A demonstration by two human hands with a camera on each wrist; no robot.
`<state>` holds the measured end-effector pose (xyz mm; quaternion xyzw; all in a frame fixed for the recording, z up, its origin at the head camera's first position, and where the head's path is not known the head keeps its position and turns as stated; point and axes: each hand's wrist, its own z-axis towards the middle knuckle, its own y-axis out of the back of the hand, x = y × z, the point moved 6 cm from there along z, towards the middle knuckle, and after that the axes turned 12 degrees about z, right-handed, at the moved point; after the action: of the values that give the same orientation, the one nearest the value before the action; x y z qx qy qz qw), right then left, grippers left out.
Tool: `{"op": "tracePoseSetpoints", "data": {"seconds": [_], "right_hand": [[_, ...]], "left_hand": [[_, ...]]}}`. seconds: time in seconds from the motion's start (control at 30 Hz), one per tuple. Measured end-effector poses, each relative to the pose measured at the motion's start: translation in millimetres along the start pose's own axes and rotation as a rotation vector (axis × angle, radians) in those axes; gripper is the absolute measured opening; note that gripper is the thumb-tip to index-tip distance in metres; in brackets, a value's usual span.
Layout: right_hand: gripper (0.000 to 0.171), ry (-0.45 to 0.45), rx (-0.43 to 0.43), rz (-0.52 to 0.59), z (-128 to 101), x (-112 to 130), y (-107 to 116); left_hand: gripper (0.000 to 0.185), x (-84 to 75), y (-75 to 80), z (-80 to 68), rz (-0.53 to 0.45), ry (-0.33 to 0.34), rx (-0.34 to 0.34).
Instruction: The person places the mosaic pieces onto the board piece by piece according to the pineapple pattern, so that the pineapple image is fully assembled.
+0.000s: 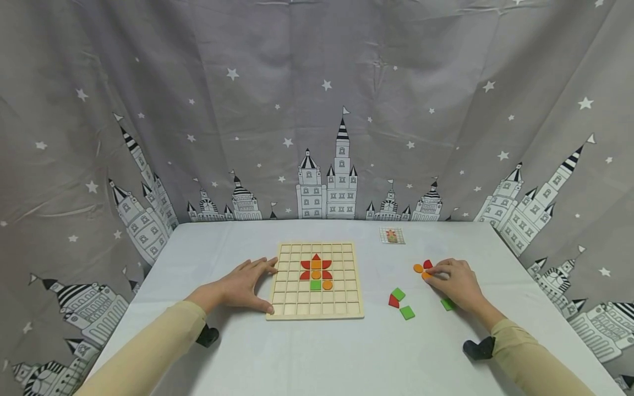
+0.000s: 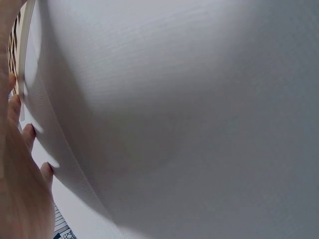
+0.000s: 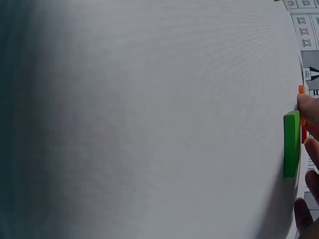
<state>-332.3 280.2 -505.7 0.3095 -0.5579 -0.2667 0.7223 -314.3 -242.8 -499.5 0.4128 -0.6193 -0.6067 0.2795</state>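
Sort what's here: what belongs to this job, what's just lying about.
Likely the job:
wooden grid board at left hand
tiles set on it
orange disc at right hand
loose green squares, red pieces, second orange disc
pattern card

Likely just there:
castle-print curtain
white tablecloth

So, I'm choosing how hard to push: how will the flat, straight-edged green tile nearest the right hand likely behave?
The green tile is probably stiff, since its edge looks straight. It seems light, being small beside the right hand. Lying flat on the white tabletop, it would likely slide rather than roll.
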Motion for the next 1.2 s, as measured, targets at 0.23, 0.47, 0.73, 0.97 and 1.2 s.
{"op": "tracePoseSetpoints", "data": {"seconds": [0.23,0.47,0.73,0.97,1.2], "right_hand": [[0.022,0.070,-0.033,0.028,4.9,11.4,1.1],[0.020,0.134,-0.015,0.049,23.7,63.0,-21.0],[0.012,0.310,0.103,0.115,38.3,152.0,-88.7],[0.017,0.443,0.202,0.089,38.9,207.1,-147.4],[0.020,0.477,0.218,0.021,38.4,227.6,-176.6]], "left_hand": [[0.106,-1.1,1.4,-1.9,-0.005,0.007,0.006],[0.106,0.7,1.6,-2.7,0.000,0.010,0.007],[0.107,-1.5,3.8,-3.6,-0.008,0.015,0.008],[0.105,-2.8,4.4,-2.3,-0.005,0.018,0.016],[0.105,-2.2,3.1,-1.6,-0.001,0.014,0.021]]}}
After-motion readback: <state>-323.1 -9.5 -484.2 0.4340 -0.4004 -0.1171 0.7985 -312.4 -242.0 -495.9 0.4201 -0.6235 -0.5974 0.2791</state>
